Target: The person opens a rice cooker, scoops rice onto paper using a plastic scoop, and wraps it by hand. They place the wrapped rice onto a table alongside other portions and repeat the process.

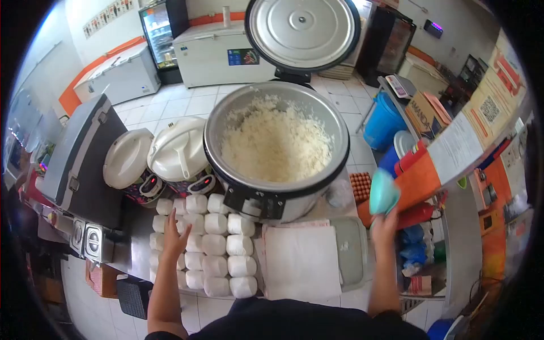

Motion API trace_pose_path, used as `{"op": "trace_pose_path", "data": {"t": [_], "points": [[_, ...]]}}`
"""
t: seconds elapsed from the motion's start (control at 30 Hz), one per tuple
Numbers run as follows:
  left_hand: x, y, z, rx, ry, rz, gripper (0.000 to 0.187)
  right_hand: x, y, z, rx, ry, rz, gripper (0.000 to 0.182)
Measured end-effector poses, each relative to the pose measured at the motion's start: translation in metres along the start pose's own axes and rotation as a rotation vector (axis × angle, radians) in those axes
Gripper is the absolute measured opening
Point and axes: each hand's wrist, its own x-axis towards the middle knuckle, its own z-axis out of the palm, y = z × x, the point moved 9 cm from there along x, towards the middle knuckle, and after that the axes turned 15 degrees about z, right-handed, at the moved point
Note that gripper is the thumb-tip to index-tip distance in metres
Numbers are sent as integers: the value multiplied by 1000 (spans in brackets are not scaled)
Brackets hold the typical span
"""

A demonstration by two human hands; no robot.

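My left hand (174,237), fingers spread, is over the left side of several rows of white wrapped bundles (215,245). My right hand (385,225) grips a teal plastic cup (384,191), blurred by motion, out to the right of the counter. Between my arms lies a stack of white paper sheets (301,260), partly on a grey-green tray (350,249). Beyond the sheets stands a large rice cooker (277,195), holding white cooked rice (277,141). Its round metal lid (302,28) is raised at the back.
Two smaller cookers with closed white lids (129,158) stand left of the large one, beside a grey cooler box (79,153). A tray of eggs (360,186) and an orange panel (416,182) are at the right. Chest freezers (224,56) line the back wall.
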Motion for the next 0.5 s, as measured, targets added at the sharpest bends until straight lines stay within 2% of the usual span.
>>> {"op": "trace_pose_path", "data": {"t": [0.03,0.07,0.1,0.17,0.23,0.3,0.37,0.43,0.5], "points": [[7,16,-10,85,35,88,70,-4,-92,6,-126,76,-552,34],[16,32,-16,133,83,193,69,-1,-157,27,-110,-54,-726,32],[27,52,-20,135,96,186,69,-17,-229,59,-214,-109,-863,30],[49,112,-28,-171,161,273,72,12,-280,147,-521,-67,-1042,18],[69,145,-21,-360,200,356,80,53,-295,238,-743,-149,-1148,16],[85,167,-1,-538,181,331,110,84,-293,304,-992,-121,-1164,20],[92,188,16,-500,88,389,133,95,-274,341,-1012,-175,-1164,20],[92,211,27,-476,20,394,138,102,-252,363,-1049,-249,-1153,20],[93,204,42,-523,16,359,140,120,-220,375,-1110,-400,-865,18]]}}
